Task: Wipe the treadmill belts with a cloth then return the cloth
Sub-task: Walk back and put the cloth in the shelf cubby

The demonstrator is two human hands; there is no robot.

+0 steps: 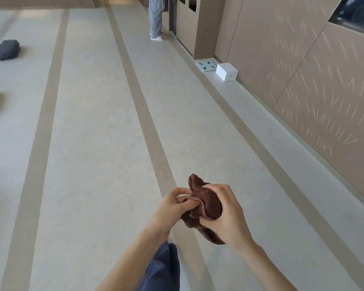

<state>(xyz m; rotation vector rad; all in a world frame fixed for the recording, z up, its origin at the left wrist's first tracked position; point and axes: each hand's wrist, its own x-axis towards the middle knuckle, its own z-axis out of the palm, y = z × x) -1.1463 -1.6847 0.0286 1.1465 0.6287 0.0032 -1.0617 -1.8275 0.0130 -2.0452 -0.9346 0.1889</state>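
While my right hand (225, 215) bunches the brown cloth (206, 204) before me, my left hand (172, 206) pinches its hem; soft, light and floppy, it seems best gathered by the edges.

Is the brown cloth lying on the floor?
No, the brown cloth is held up in the air, bunched between the left hand and right hand.

left forearm (130, 261): bare | right forearm (267, 267): bare | trousers (162, 269): navy blue (one leg showing)
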